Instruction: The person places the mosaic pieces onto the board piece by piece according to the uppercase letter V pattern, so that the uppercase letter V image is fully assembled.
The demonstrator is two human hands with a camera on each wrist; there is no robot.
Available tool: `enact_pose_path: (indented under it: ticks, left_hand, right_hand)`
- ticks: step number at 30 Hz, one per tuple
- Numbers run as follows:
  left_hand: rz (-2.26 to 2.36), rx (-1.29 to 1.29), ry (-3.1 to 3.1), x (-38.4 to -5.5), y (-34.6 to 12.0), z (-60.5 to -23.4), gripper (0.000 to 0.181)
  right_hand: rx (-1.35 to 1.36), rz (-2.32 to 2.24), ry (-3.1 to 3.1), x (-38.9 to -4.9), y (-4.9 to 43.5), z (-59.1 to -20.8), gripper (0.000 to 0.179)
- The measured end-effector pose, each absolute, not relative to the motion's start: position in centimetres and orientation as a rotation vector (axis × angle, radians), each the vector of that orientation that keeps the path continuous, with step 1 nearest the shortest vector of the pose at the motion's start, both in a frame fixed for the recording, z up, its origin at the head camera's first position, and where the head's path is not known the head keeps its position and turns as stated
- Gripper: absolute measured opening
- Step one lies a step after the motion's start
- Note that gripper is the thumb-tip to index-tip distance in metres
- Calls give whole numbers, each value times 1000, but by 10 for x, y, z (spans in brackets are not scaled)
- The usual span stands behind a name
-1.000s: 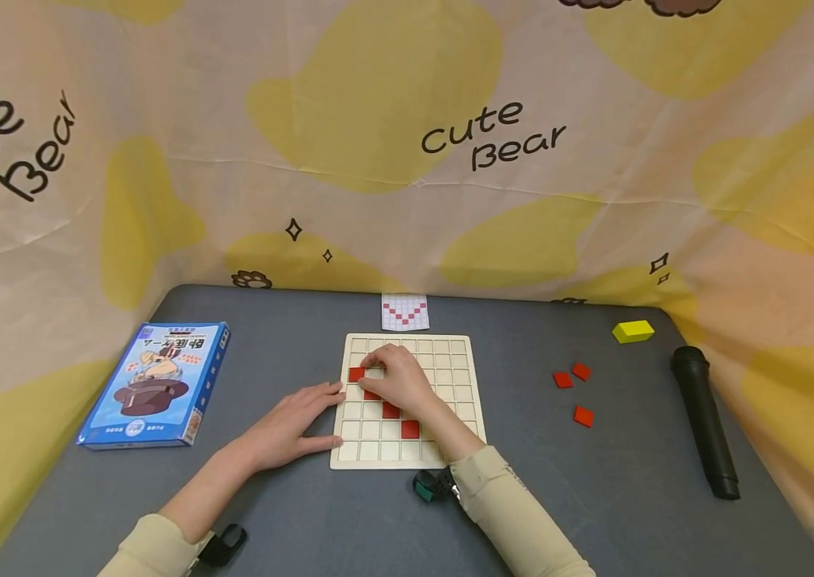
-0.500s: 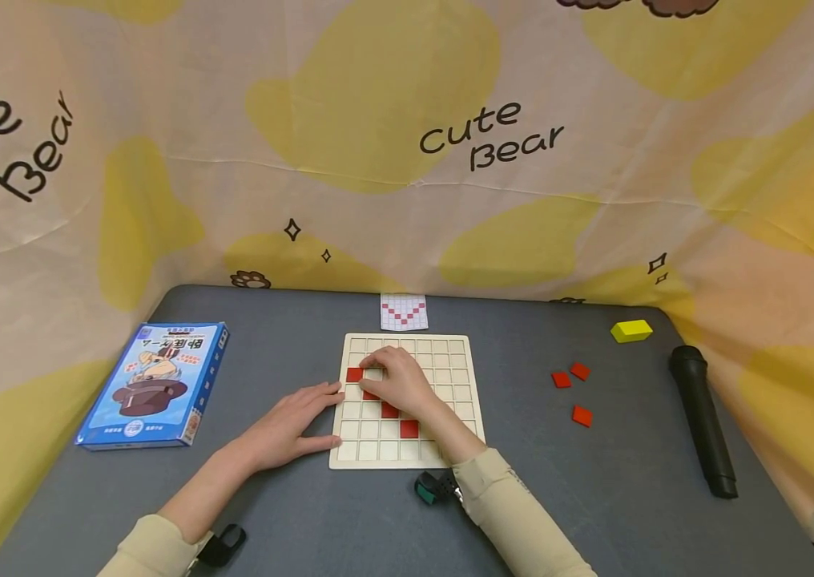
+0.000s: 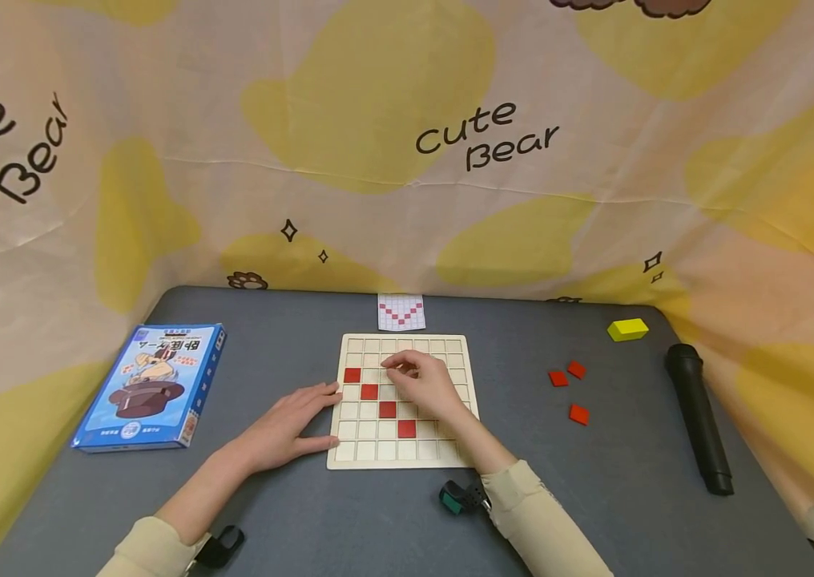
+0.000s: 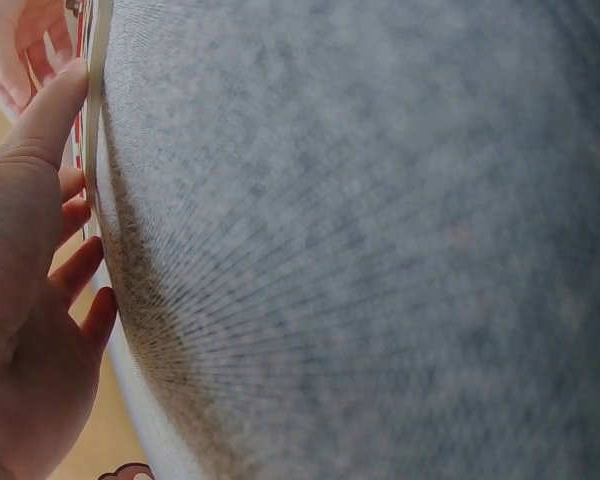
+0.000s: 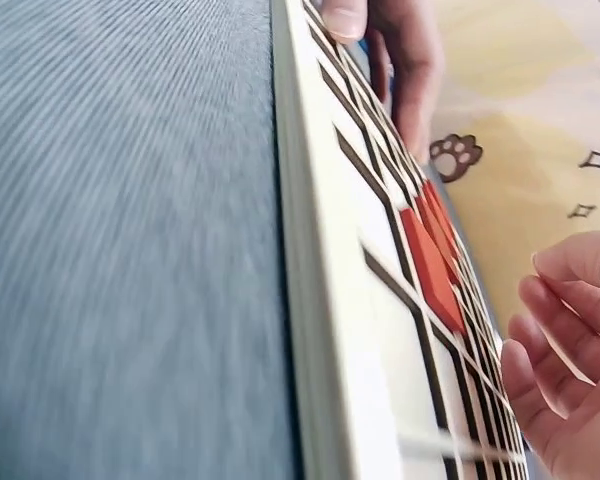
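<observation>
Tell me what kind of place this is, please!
Probably an indoor play corner, though I can't tell which room: a dark table with "Cute Bear" cloth hung around it, and a grid board holding red squares.

The right hand point(image 3: 425, 385) has shifted to the right across the grid board point(image 3: 349, 451), uncovering the second red tile from the left point(image 3: 369, 392), which its fingers partly hid half a second earlier.
</observation>
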State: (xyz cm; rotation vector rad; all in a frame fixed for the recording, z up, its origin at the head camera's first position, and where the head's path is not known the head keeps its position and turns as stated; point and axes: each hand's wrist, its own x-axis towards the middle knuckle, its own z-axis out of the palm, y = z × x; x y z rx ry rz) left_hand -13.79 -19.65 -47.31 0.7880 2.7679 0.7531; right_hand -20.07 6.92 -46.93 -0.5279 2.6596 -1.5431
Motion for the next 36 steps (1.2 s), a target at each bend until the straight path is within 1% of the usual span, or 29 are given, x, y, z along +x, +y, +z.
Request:
enact_pose_path:
  ticks: [9,24,31,36]
  left_hand:
    - [752,784,2765,-137,-197,-475,72]
    - [762,797,2772,-136,-198,-473,72]
    - [756,798,2767,-137,-198,-474,72]
    - [756,807,2763,-138,-198,-474,73]
  right_hand:
    - [-394,-1564,2654,-194,110,-466,12]
    - [-267,-1479,2828,-181,200,-466,15]
    - [-274,-1393,2951,-178,237,-469,14]
    - [-287,-1238,3082,-175,261,-469,19]
